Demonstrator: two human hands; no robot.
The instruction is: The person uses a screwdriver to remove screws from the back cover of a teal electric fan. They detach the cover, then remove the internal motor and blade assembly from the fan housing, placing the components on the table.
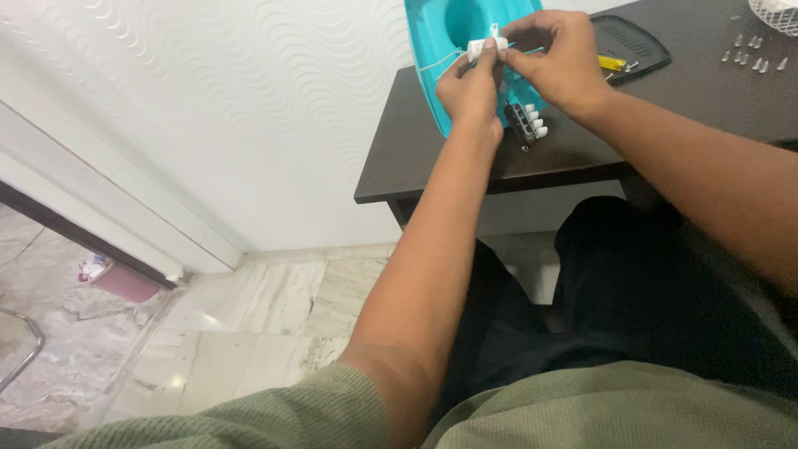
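My left hand point(470, 83) and my right hand point(559, 58) meet above a teal plastic housing point(428, 50) lying on the dark table point(399, 158). Both pinch a small white cylindrical part point(480, 47) with thin white wires trailing from it. Just below my hands, a black switch block with white push buttons point(526, 120) rests on the table by the teal housing.
A black plastic cover point(636, 41) and a yellow-handled tool point(613, 62) lie behind my right hand. Several small screws point(752, 51) are scattered at the far right, by a white grille point(775, 12). A white patterned wall stands left; a pink object point(116, 278) sits on the marble floor.
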